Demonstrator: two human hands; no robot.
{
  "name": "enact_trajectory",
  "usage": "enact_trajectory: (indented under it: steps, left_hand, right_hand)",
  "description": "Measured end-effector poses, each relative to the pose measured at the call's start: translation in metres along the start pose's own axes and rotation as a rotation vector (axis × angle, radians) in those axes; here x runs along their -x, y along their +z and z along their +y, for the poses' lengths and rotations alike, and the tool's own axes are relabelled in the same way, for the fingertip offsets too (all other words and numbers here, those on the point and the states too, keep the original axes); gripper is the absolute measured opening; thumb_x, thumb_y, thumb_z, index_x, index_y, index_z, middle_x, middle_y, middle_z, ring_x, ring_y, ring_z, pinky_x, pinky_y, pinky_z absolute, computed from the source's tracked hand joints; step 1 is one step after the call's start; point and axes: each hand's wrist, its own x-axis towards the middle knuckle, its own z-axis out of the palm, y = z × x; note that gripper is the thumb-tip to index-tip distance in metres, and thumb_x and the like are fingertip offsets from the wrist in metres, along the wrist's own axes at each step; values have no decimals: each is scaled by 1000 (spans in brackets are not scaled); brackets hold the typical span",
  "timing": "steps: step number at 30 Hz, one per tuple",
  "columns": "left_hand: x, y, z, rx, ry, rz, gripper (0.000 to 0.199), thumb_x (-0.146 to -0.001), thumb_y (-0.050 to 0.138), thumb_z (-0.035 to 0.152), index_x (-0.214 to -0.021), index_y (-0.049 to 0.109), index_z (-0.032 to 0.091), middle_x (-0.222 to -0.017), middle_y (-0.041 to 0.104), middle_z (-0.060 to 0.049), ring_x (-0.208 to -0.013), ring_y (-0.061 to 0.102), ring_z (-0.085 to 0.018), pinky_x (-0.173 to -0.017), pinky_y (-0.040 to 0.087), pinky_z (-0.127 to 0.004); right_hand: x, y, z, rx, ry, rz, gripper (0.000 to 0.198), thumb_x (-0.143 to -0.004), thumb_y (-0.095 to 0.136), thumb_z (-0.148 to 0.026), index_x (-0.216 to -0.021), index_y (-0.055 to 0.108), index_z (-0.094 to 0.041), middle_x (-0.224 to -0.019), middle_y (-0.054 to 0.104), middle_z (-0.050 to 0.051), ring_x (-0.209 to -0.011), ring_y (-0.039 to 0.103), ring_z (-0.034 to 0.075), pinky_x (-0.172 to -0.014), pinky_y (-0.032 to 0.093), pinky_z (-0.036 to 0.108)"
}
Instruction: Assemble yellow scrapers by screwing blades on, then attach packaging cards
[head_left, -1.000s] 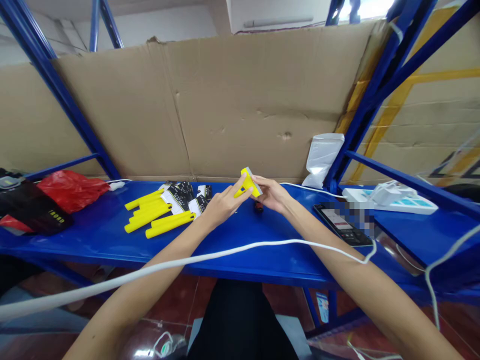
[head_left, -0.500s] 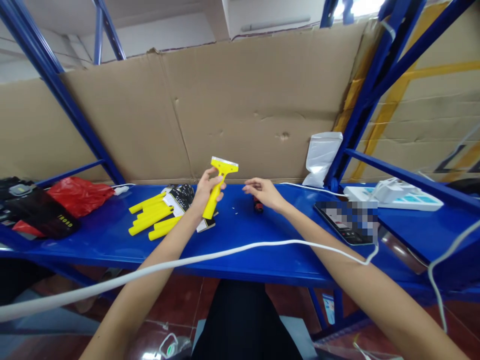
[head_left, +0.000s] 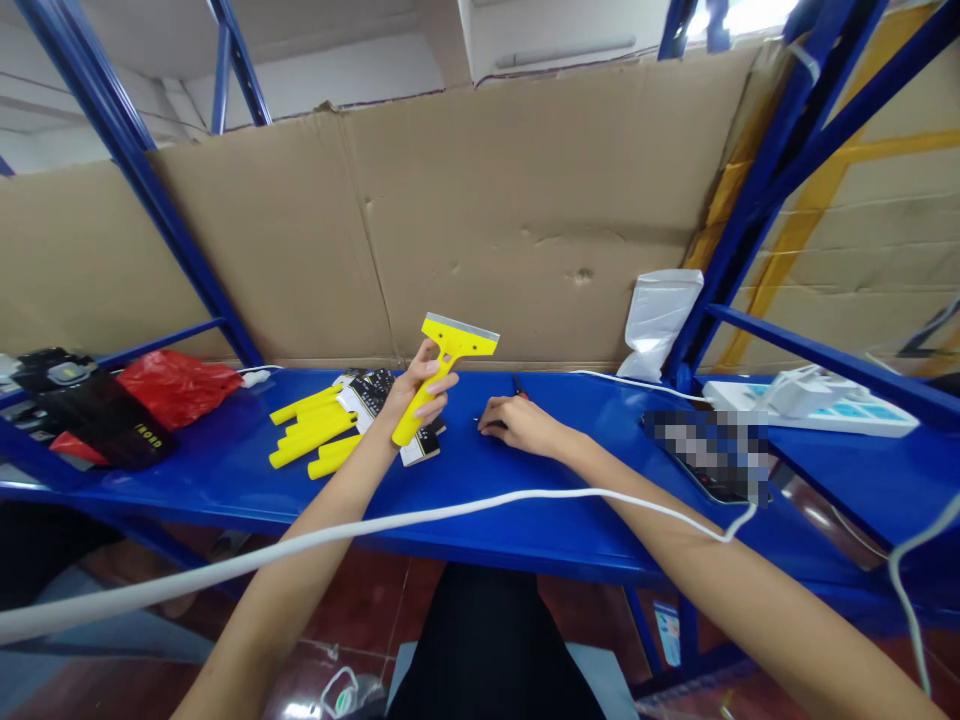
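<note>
My left hand [head_left: 426, 388] is wrapped round the handle of a yellow scraper [head_left: 459, 340], held tilted above the table with its wide metal-edged head up and away from me. My right hand [head_left: 525, 425] rests low at the tabletop, its fingertips pinched together over a tiny bit of something that I cannot make out. Just behind that hand lies a red and black tool [head_left: 519, 386], mostly hidden by it. Left of my left hand, several yellow handles [head_left: 315, 430] lie beside black and white printed cards [head_left: 367, 395].
A white cable [head_left: 480, 502] crosses in front of my forearms. On the right lie a phone [head_left: 705, 455] and a white power strip [head_left: 862, 410]. A black bottle [head_left: 112, 420] and a red plastic bag [head_left: 176, 385] are at the left. Cardboard [head_left: 540, 210] walls the back.
My right hand has come down and slightly nearer to me, its fingertips now at the table surface. My left hand has turned the scraper so its head faces me more fully.
</note>
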Motion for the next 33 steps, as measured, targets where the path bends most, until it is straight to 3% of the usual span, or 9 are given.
enact_trajectory:
  steps: [5, 8, 11, 14, 18, 22, 26, 33]
  left_hand:
    - [-2, 0, -3, 22, 26, -14, 49, -83, 73, 8, -126, 67, 31, -94, 61, 2, -47, 38, -4, -30, 8, -13]
    - [-3, 3, -4, 18, 18, 6, 44, -81, 73, 6, -118, 64, 28, -98, 61, 1, -51, 43, -4, -31, 10, -12]
    - [-6, 3, -6, -5, -5, 13, 41, -81, 74, 7, -114, 61, 27, -98, 60, 2, -53, 48, -5, -31, 16, -11]
    - [-9, 0, -12, -60, -54, -1, 44, -82, 78, 9, -117, 58, 26, -102, 62, 0, -54, 51, -5, -31, 21, -11]
    - [-13, -6, -21, -135, -141, -15, 49, -82, 82, 13, -121, 56, 26, -101, 64, -1, -53, 53, -6, -31, 25, -12]
    - [-15, -10, -26, -174, -178, -27, 49, -83, 83, 15, -122, 55, 26, -104, 67, -3, -54, 55, -7, -32, 27, -11]
    - [-16, -12, -27, -205, -162, -39, 52, -80, 86, 16, -120, 54, 26, -98, 66, -1, -55, 58, -9, -31, 27, -13]
    - [-17, -14, -29, -231, -162, -52, 54, -79, 88, 19, -121, 54, 25, -88, 62, 3, -52, 58, -9, -30, 27, -14]
  right_hand:
    - [0, 3, 1, -47, 3, 62, 18, -99, 70, -6, -94, 81, -19, -106, 80, 11, -100, 76, 25, -96, 56, 37]
    - [0, 0, 4, -126, 59, 195, 13, -99, 67, -10, -96, 76, -20, -99, 80, 9, -89, 74, 24, -87, 55, 36]
    - [-3, -9, 11, -261, 115, 391, 5, -101, 70, -25, -100, 73, -21, -97, 80, 8, -86, 72, 23, -85, 56, 37]
    - [-7, -22, 17, -457, 154, 563, 29, -99, 74, -51, -104, 74, -22, -98, 81, 8, -89, 74, 24, -86, 60, 38]
    - [-10, -34, 17, -732, 207, 634, 52, -88, 81, -71, -106, 81, -22, -106, 85, 9, -94, 79, 24, -85, 64, 38]
    - [-8, -37, 12, -915, 268, 656, 60, -74, 95, -71, -108, 86, -23, -109, 88, 10, -99, 82, 25, -89, 66, 38]
    - [-6, -40, 6, -1011, 304, 690, 63, -69, 100, -69, -110, 88, -23, -115, 88, 12, -106, 83, 27, -94, 67, 39]
    - [-5, -45, -7, -942, 308, 719, 52, -59, 108, -55, -96, 93, -22, -98, 89, 9, -92, 81, 25, -86, 64, 37]
